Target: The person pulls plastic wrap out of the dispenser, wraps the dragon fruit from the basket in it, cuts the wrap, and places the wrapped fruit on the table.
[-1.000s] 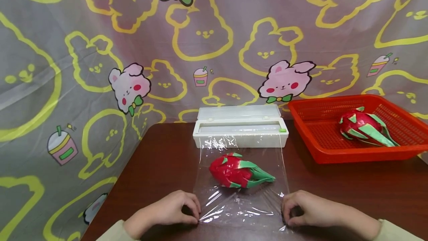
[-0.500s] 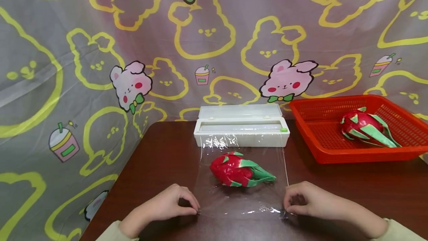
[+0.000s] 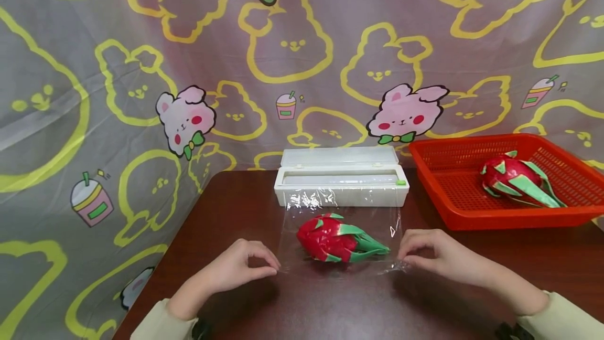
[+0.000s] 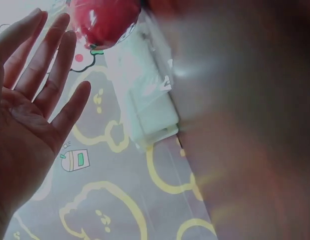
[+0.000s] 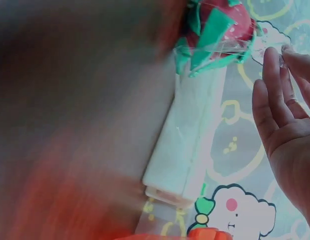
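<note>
A red dragon fruit point(image 3: 325, 240) with green scales lies on its side in the head view, its green tips pointing right. Clear cling film point(image 3: 392, 266) runs from the white dispenser box point(image 3: 340, 197) toward me and surrounds the fruit's area. My left hand point(image 3: 243, 265) pinches the film's near left corner between thumb and fingers. At the near right corner, my right hand point(image 3: 436, 255) pinches the bunched film edge. Both hands are raised above the table, one on each side of the fruit. In the right wrist view, film stretches from the fruit point(image 5: 227, 25) to the fingertips.
The dispenser's clear lid point(image 3: 340, 157) stands raised at the back. To the right, a red plastic basket point(image 3: 514, 218) holds another dragon fruit point(image 3: 509, 174). A patterned cloth point(image 3: 311, 56) hangs behind and left of the dark wooden table point(image 3: 226, 219).
Both hands have lifted and moved forward, carrying the film's near edge up toward the dragon fruit. The film went from taut to slack. Basket and dispenser stay put.
</note>
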Demonstrator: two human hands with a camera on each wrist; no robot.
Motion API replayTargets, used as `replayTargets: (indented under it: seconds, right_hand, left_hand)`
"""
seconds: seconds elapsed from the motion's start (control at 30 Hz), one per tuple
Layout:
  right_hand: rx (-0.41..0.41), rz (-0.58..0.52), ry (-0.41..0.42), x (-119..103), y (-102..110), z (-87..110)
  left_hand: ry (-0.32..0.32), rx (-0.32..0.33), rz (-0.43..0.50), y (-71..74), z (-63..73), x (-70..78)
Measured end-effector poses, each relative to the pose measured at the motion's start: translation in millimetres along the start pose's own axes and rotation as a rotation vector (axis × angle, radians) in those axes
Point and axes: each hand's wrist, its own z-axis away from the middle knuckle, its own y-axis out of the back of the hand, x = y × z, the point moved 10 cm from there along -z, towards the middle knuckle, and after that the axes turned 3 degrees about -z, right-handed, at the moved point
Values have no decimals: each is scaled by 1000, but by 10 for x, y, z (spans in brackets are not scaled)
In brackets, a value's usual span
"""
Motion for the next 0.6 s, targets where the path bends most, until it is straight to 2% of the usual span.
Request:
replayTargets:
  seconds: [0.1, 0.37, 0.5, 0.6]
  right_hand:
    - [29, 27, 7, -8, 68, -83]
    - [61, 49, -19, 6, 176, -338]
    - [65, 53, -26, 49, 206, -462]
    - [70, 48, -74, 149, 218, -543]
  left_hand:
    - [4, 30, -23, 87, -78, 8]
    - [-40, 110, -73, 297, -356, 64]
    - [-8, 125, -77, 358, -497, 20]
    - [29, 136, -76, 382, -595, -53]
